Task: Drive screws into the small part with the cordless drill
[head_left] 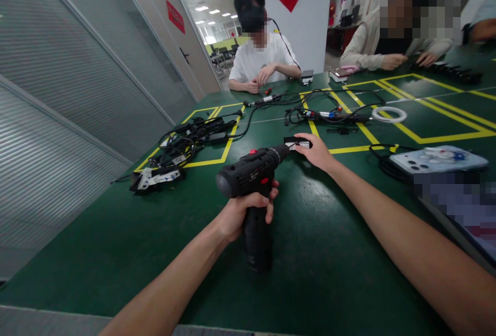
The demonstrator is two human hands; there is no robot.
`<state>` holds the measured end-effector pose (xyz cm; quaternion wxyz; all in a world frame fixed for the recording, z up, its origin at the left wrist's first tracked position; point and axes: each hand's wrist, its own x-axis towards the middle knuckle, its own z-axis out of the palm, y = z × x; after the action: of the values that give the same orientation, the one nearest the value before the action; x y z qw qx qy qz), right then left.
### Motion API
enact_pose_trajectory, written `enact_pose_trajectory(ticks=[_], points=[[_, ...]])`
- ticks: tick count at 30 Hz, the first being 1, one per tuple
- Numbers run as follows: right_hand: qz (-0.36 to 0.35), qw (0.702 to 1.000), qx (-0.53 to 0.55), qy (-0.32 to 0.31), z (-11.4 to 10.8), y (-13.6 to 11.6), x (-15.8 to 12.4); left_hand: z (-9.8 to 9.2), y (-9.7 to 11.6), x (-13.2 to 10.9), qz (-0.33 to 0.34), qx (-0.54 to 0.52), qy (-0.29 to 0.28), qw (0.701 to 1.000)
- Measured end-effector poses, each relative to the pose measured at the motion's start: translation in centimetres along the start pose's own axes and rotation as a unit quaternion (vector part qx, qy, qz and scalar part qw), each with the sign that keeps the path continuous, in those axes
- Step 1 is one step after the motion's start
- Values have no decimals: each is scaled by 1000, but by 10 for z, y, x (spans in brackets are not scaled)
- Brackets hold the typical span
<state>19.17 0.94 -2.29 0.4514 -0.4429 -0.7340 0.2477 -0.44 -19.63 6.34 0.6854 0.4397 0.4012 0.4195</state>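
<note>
A black cordless drill [251, 170] with a red switch is held above the green table [116, 243], nose pointing right and away. My left hand [244, 212] is wrapped round its grip. My right hand [315, 152] reaches past the drill's nose and pinches a small black and white part [298, 143] lying on the table. The drill's tip meets that part.
A tangle of black cables and tools [186, 142] lies at the left inside yellow tape lines. More cables and a white ring [389, 114] lie further back. A phone [437, 160] rests at the right. Two other people sit across the table.
</note>
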Motion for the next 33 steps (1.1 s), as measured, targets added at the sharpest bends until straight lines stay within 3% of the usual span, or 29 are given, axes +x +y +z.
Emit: enact_pose_trajectory(ticks=[33], points=[[-5, 1000, -3, -8, 2, 2, 0, 3, 2, 1, -12, 26, 11, 1000]])
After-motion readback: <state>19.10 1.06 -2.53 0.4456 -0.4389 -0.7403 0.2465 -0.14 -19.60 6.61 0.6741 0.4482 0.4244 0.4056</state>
